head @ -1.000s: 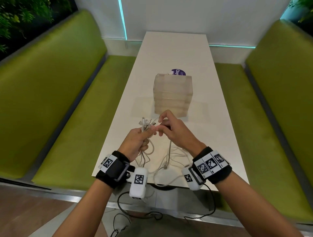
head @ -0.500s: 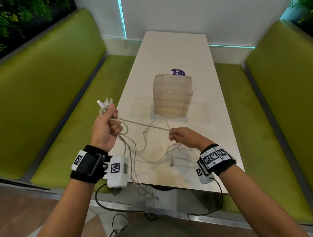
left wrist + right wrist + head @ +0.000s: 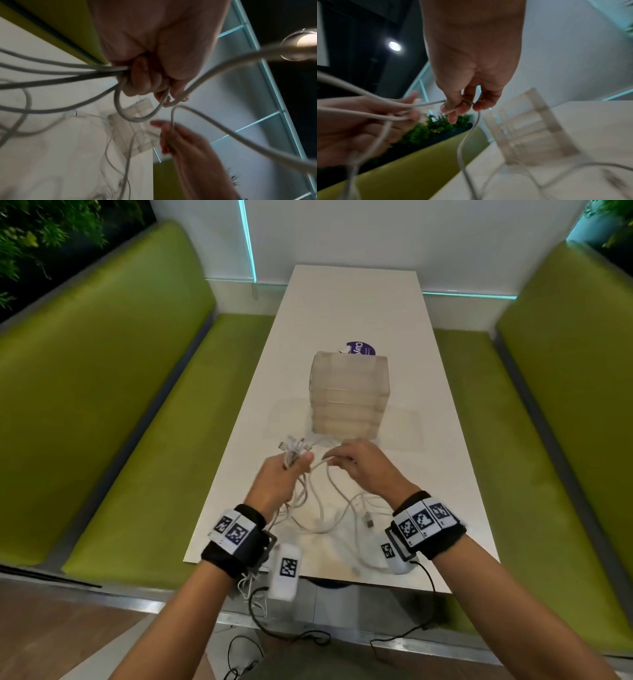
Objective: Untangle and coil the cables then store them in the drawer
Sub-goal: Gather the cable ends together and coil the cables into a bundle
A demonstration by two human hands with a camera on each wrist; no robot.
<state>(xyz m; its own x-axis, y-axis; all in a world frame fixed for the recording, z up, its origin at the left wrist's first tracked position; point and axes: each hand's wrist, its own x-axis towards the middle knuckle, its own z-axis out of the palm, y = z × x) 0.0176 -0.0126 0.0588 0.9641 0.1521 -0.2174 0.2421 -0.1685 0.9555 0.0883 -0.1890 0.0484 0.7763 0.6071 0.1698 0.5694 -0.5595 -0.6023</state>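
Above the near end of the white table (image 3: 342, 313), the left hand (image 3: 281, 477) grips a bundle of white cables (image 3: 320, 501); the right hand (image 3: 359, 467) pinches one cable beside it, before the translucent plastic drawer box (image 3: 349, 395).

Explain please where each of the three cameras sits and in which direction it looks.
Head: on the head, facing forward and down at the table; both forearms and hands show.
Left wrist: under the left wrist, looking along the left hand, which grips the cables.
Right wrist: under the right wrist, looking along the right hand, which pinches one cable.
Shared: all three show the clear drawer unit.
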